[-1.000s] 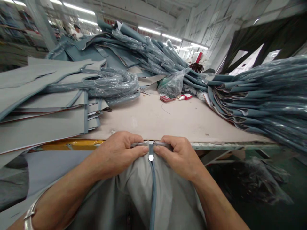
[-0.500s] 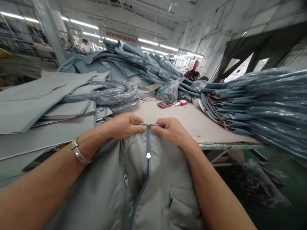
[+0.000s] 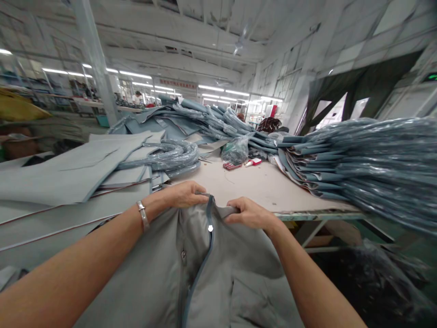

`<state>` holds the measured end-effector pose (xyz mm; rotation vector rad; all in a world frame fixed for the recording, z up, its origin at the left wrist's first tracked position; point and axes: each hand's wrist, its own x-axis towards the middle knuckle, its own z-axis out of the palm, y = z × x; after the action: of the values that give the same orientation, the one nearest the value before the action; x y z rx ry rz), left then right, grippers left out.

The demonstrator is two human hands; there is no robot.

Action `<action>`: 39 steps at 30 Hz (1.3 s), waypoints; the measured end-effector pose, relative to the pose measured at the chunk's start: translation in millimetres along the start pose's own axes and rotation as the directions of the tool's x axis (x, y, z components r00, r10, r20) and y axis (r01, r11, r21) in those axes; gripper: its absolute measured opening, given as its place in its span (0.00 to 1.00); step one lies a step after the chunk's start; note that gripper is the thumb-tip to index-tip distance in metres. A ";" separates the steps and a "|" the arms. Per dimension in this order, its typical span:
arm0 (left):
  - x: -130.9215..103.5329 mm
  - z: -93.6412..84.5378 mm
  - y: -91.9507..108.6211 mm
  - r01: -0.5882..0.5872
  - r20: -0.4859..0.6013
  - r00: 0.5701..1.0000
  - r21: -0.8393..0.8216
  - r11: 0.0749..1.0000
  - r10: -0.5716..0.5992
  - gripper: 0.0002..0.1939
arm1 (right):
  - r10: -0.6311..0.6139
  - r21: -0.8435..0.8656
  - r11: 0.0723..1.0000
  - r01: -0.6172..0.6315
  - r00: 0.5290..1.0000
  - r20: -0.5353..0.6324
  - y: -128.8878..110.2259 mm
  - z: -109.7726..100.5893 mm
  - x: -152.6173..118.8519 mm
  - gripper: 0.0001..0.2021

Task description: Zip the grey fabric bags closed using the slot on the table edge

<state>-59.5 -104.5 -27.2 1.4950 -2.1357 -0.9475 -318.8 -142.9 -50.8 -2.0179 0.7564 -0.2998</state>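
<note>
A grey garment (image 3: 249,259) with a blue-grey zip down its middle hangs from both hands at the table's near edge. My left hand (image 3: 186,194) pinches its top edge just left of the zip; a metal band circles that wrist. On the other side, my right hand (image 3: 248,212) grips the edge a little lower and farther from the zip. A white zip pull (image 3: 210,228) shows below the top of the zip. Another small zip (image 3: 183,256) runs down the garment's left part. The lower part of the garment runs out of view.
Grey panels with blue edging (image 3: 112,159) lie at the left, beside plastic-wrapped bundles (image 3: 170,155). On the table (image 3: 246,187) sit a red item (image 3: 232,166) and a red-and-white tube (image 3: 253,162). Wrapped blue-grey pieces (image 3: 382,164) overhang at the right. A distant person (image 3: 137,98) is visible.
My right hand has moved outward and lower, away from the zip's top, and the edge between the hands now sags. The camera view has tilted up.
</note>
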 end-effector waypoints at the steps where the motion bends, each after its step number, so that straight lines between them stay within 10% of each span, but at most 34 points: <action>1: -1.5 0.2 1.7 0.008 -0.005 1.000 0.004 1.000 -0.008 0.28 | -0.011 -0.015 1.000 0.011 1.000 -0.017 -0.5 0.5 -0.9 0.10; 7: -12.6 2.0 4.7 0.096 -0.140 0.986 0.064 0.993 -0.086 0.24 | -0.036 -0.083 0.996 0.021 0.982 -0.184 5.3 -4.5 -18.1 0.16; 23: 9.3 2.4 -19.4 0.054 0.086 0.996 -0.170 0.984 -0.040 0.16 | 0.001 -0.032 0.999 -0.006 0.988 -0.152 17.5 9.3 -5.8 0.10; 29: 20.8 -22.7 -10.0 0.067 0.063 0.996 -0.144 0.987 -0.058 0.17 | -0.004 -0.076 0.997 -0.022 0.946 -0.323 4.7 -12.5 6.9 0.06; 39: 9.6 -18.9 -8.2 0.041 0.110 0.994 -0.167 0.985 -0.023 0.12 | -0.051 0.102 0.993 0.053 0.998 -0.023 -0.9 5.9 1.0 0.09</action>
<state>-45.5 -121.1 -20.4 1.4285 -2.0512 -1.2141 -314.8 -139.2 -53.3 -1.9422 0.6882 -0.3829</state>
